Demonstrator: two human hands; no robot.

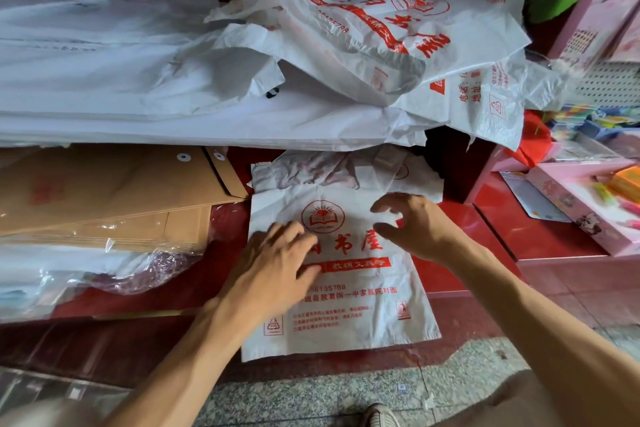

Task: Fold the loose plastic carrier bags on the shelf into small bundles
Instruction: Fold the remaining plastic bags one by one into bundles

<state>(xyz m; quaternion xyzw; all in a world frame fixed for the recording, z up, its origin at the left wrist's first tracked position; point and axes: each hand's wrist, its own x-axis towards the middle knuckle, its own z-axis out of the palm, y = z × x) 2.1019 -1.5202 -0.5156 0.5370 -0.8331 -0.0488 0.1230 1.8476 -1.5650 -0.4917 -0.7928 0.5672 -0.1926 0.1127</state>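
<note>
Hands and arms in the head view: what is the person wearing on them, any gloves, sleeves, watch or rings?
Both are bare. The left hand and right hand carry no gloves, and no rings show. The forearms are uncovered to the frame edge, with no sleeve, watch or band visible on either wrist. The image is slightly blurred, so fine marks cannot be told.

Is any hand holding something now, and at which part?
Nothing is held. The left hand lies flat on the white carrier bag, near its middle; the right hand hovers above it with fingers loosely spread.
</note>
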